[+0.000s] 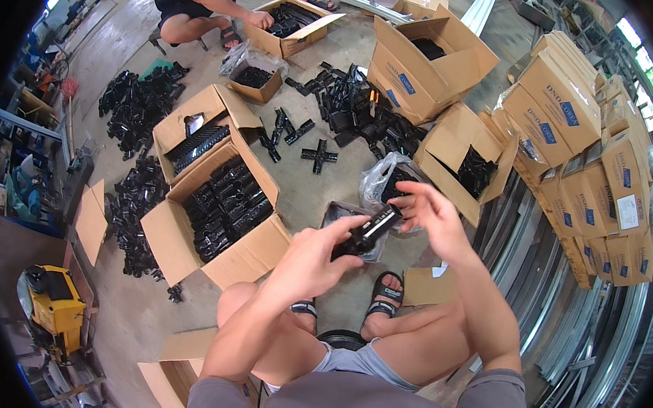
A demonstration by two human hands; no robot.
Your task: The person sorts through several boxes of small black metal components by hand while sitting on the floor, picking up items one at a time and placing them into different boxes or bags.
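Note:
My left hand [310, 257] is closed around a black tubular connector [376, 228], tilted with its far end up and to the right. Thumb and index finger grip its lower part. Beside that upper end is my right hand [436, 217], its fingers curved and apart; whether a fingertip touches the connector I cannot tell. Below and beyond the hands are a small open box [335, 213] and a clear plastic bag [376, 179] with black parts in it. A black cross-shaped connector [319, 156] lies on the floor farther off.
Open cartons of black connectors stand at left [252, 253] and right [483, 202]. Loose black piles lie at left [135, 215] and ahead [347, 104]. Stacked cartons [553, 106] and metal profiles [544, 307] line the right. Another person's hand [261, 20] reaches into a box.

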